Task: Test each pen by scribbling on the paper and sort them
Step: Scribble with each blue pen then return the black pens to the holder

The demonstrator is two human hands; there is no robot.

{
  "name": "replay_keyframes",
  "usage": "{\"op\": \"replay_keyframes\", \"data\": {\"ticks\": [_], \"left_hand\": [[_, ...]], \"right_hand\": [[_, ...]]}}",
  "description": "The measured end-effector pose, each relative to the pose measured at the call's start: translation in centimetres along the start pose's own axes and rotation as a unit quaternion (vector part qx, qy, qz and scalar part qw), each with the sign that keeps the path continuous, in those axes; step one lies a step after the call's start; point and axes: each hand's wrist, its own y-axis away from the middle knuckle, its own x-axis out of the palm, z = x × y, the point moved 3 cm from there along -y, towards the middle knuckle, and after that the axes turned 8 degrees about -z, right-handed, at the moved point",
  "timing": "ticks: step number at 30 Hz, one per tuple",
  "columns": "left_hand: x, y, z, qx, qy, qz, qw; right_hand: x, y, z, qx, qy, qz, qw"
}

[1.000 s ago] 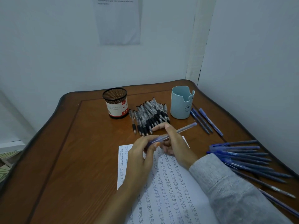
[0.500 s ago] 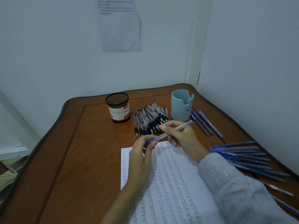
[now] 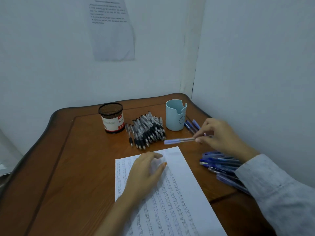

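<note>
My right hand (image 3: 219,135) pinches a blue pen (image 3: 179,140) by one end; the pen lies level above the table, right of the black pen pile, its capped end pointing left. My left hand (image 3: 146,172) rests on the top of the scribbled paper (image 3: 177,198), fingers relaxed, holding nothing; it is motion-blurred. A pile of several black-grip pens (image 3: 146,130) lies between the two cups. Several blue pens (image 3: 219,164) are heaped at the right, partly under my right sleeve. A few blue pens (image 3: 191,125) lie beside the pale blue cup.
A black mesh pen cup (image 3: 111,119) with a red-and-white label stands at the back. A pale blue cup (image 3: 175,114) stands to its right. The wooden table (image 3: 76,167) fits into a wall corner; a printed sheet hangs on the back wall.
My left hand let go of the blue pen and dropped onto the paper. My right hand carried the pen to the right, toward the blue pens near the cup. The camera tilted up.
</note>
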Motion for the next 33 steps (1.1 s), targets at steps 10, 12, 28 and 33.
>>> {"op": "replay_keyframes", "data": {"ticks": [10,12,28,33], "left_hand": [[0.8,0.4,0.2,0.030,-0.080,0.141,0.986],[0.9,0.4,0.3,0.031,-0.080,0.147,0.985],[1.2,1.2,-0.3,0.082,-0.153,0.141,0.975],[1.3,1.4,-0.9,0.109,-0.189,0.139,0.966]], "right_hand": [[1.2,-1.3,-9.5,0.331,-0.041,-0.106,0.937],[2.1,-1.7,-9.9,0.353,-0.048,-0.088,0.930],[-3.7,5.5,-5.8,0.218,-0.047,0.047,0.974],[-3.6,9.9,-4.3,0.177,-0.014,0.124,0.976]]}}
